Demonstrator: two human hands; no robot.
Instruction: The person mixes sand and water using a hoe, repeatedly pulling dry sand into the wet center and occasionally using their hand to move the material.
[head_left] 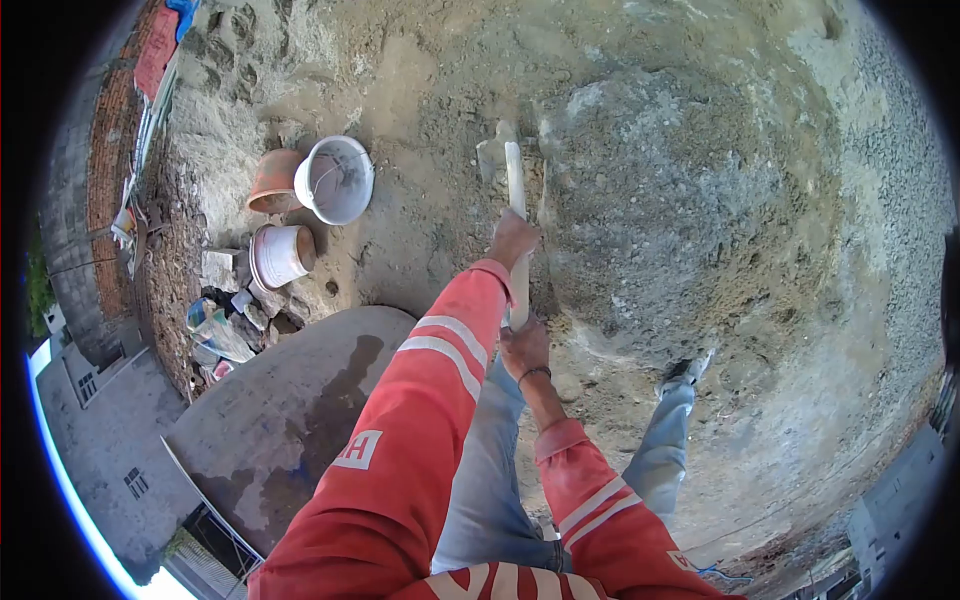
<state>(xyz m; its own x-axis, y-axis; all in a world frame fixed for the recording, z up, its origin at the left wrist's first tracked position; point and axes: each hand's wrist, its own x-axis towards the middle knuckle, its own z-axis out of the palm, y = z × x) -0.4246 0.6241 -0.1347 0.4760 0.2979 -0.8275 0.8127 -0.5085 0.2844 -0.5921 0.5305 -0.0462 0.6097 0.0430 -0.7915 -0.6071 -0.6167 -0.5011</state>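
Both my hands are wrapped around the pale wooden handle [516, 185] of a hoe. My left hand [513, 238] grips it higher up, towards the head. Closer to my body, my right hand [526, 346] closes round the lower part; a dark band circles that wrist. At the far end, the hoe's grey head [491, 160] rests at the soil and is partly covered, so its full shape is hard to make out. To the right of the handle lies a broad mound of loose grey-brown soil [655, 200].
Left of the hoe stand a white bucket [340, 180], an orange-brown bucket [275, 182] and a tipped whitish bucket [283, 253]. Rubble and a torn bag [218, 332] lie below them. A damp concrete slab [290, 400] is at lower left. My foot [685, 370] is beside the mound.
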